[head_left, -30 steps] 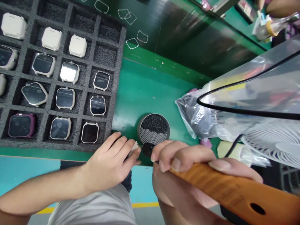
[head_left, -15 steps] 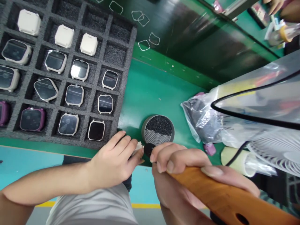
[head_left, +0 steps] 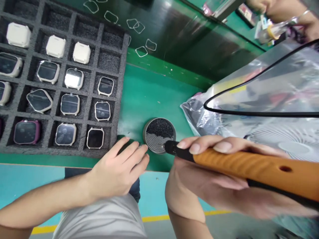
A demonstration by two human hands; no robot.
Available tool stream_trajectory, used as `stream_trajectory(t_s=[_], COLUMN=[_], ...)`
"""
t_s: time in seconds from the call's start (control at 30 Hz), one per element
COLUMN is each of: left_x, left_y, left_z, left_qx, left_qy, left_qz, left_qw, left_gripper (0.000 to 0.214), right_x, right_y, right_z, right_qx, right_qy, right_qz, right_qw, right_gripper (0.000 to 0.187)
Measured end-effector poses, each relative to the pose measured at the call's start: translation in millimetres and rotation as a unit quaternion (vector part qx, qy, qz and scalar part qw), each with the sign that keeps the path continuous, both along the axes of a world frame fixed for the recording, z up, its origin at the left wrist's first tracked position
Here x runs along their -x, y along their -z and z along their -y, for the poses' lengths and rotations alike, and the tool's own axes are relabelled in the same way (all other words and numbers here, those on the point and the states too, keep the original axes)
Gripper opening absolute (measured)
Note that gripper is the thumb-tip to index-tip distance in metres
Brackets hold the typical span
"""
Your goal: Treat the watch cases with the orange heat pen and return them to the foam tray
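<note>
My right hand [head_left: 199, 169] is wrapped round an orange-and-black electric screwdriver [head_left: 244, 162]. Its dark tip reaches over the near right rim of a round dish [head_left: 145, 136], which has a grey dotted surface and black grains in its far half. Left of the dish, my left hand [head_left: 119, 169] is closed at the bench edge. Its curled fingers hide nearly all of a pale watch case that showed between them a moment ago. Beside that hand, a black foam tray [head_left: 84, 122] holds several watches with pale frames and dark screens, such as a watch [head_left: 95, 138] in the nearest corner.
Behind the tray, several thin frame-shaped rings [head_left: 141, 51] lie on a dark surface. To the right are a clear plastic bag [head_left: 199, 116], a black cable [head_left: 206, 103] and a white fan [head_left: 294, 146]. Another person's arm [head_left: 281, 13] shows at top right.
My right hand has swung the screwdriver away from the pale watch case at my left fingers, up and right to the dish. My left hand stays nearly in place; the view has shifted.
</note>
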State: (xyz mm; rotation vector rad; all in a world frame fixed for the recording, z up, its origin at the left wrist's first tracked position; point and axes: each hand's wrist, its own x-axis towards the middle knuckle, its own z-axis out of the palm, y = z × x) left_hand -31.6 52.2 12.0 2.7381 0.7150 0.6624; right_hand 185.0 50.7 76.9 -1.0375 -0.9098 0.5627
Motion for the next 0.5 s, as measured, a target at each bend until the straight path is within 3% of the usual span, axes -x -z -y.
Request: stream_trajectory(t_s=[0.07, 0.23, 0.4, 0.5], left_x=[0.6, -2.3, 0.0, 0.7], left_y=[0.7, 1.7, -0.6, 0.8], left_z=[0.1, 1.9, 1.6, 1.9], left_qx=[0.003, -0.013, 0.012, 0.007], left_qy=[0.017, -0.034, 0.004, 0.0], left_qz=[0.002, 0.012, 0.015, 0.021], left_qw=[1.0, 0.999, 1.0, 1.0], left_gripper=[0.041, 0.024, 0.036, 0.032], right_x=[-4.7, 2.0, 2.6, 1.1], right_y=[5.8, 12.7, 14.9, 18.8], right_z=[-4.6, -5.7, -7.3, -9.1], right_qx=[-0.022, -0.022, -0.028, -0.043], right_qy=[0.0, -0.016, -0.018, -0.029], right_qz=[0.004, -0.004, -0.025, -0.034], right_qw=[1.0, 1.0, 0.999, 0.998], right_gripper=[0.039, 0.04, 0.04, 0.039])
